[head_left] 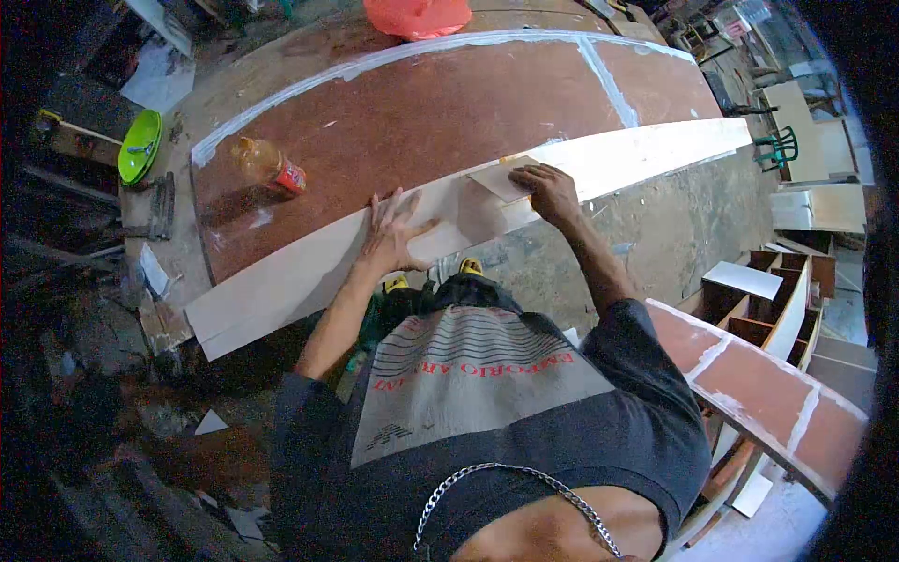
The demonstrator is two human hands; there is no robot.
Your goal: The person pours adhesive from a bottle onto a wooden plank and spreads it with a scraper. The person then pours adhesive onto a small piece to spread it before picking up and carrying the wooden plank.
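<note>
Green dish (140, 147): at the left edge of the tabletop (234, 84), apart from the brown panel.
Bottle (267, 167): on the brown panel (403, 122), towards its left edge; red label, lying or upright – cannot tell.
Pale board (272, 281): long and narrow, laid along the near edge of the brown panel and overhanging it; right end runs past the panel's near right corner.
Handling, pale board: looks thin and fairly light for its length, likely to flex if lifted by one end; best held with two hands set well apart on its long edges. Its smooth face may let it slide, and its corners look easy to chip.
Left hand (386, 242): on the pale board, left of its middle; fingers spread wide, thumb well out to the side, palm down, nothing gripped.
Red bundle (417, 14): at the far edge of the brown panel.
Small flat piece (499, 181): on the pale board, between the hands, nearer the right.
Handling, small flat piece: seems light and rather stiff, a simple pinch at its right end enough.
Right hand (545, 189): fingers bent and closed over the right end of the small flat piece – thumb mostly hidden.
Green chair (785, 148): beyond the pale board's right end.
</note>
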